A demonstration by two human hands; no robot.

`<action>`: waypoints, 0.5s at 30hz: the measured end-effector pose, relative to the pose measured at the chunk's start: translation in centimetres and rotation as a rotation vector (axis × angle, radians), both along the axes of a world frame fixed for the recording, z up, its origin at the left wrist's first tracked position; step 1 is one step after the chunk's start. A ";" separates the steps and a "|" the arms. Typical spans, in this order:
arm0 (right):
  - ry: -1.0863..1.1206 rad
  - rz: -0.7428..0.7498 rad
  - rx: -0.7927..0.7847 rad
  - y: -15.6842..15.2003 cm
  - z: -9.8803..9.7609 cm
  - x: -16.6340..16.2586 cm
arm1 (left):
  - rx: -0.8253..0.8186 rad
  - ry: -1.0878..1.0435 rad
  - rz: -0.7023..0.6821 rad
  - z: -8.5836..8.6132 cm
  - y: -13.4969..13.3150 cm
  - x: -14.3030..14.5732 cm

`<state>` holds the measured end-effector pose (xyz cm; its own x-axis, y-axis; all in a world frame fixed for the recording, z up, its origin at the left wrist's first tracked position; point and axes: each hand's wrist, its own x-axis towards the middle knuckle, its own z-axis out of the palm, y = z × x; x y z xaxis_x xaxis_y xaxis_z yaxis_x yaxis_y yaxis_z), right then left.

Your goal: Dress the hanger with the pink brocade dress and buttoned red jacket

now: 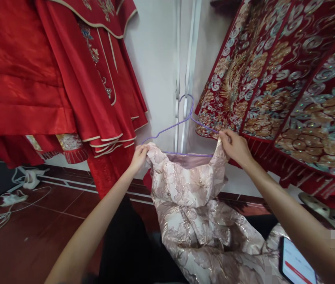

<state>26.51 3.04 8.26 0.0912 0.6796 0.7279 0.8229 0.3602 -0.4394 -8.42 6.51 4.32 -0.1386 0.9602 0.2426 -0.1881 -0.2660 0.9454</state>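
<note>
A pale pink floral dress (185, 181) with a metallic sheen is spread between my hands, its skirt trailing over my lap. My left hand (140, 157) pinches its left shoulder strap near the end of a purple hanger (171, 127). At the other side, my right hand (236, 145) has its fingers closed on the right strap, by the hanger's other end. The hanger's hook hangs on a white metal rack post, and its lower bar passes behind the dress neckline.
Red garments (102, 79) hang at the left, and a heavily embroidered dark red skirt (274, 86) at the right. A phone (296, 262) with a lit screen lies on the dress near my right forearm. White cables (0, 213) and a power strip (14, 198) are on the tiled floor.
</note>
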 end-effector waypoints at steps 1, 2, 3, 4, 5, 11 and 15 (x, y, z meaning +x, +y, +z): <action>0.003 0.008 0.019 0.1 0.1 0.3 | 0.060 0.078 0.038 -0.1 -0.1 -0.8; 0.010 0.014 0.032 0.2 0.1 0.5 | 0.112 0.140 0.059 -0.1 -0.1 -1.6; 0.018 0.019 0.041 0.3 0.2 0.7 | 0.155 0.177 0.078 -0.2 -0.1 -2.2; 0.027 0.021 0.046 0.4 0.2 0.8 | 0.180 0.187 0.096 -0.2 -0.1 -2.7; 0.034 0.021 0.045 0.5 0.3 0.8 | 0.194 0.181 0.108 -0.3 -0.1 -3.2; 0.026 0.000 0.046 0.7 0.2 0.8 | 0.167 0.124 0.084 -1.5 -0.1 -4.6; 0.012 0.002 0.045 0.7 0.3 0.8 | 0.128 0.163 0.055 -2.5 -0.2 -5.3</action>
<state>27.27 3.70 8.52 0.0986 0.6464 0.7566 0.8172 0.3812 -0.4322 -13.69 6.27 1.79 -0.1383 0.9121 0.3860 -0.0171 -0.3919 0.9198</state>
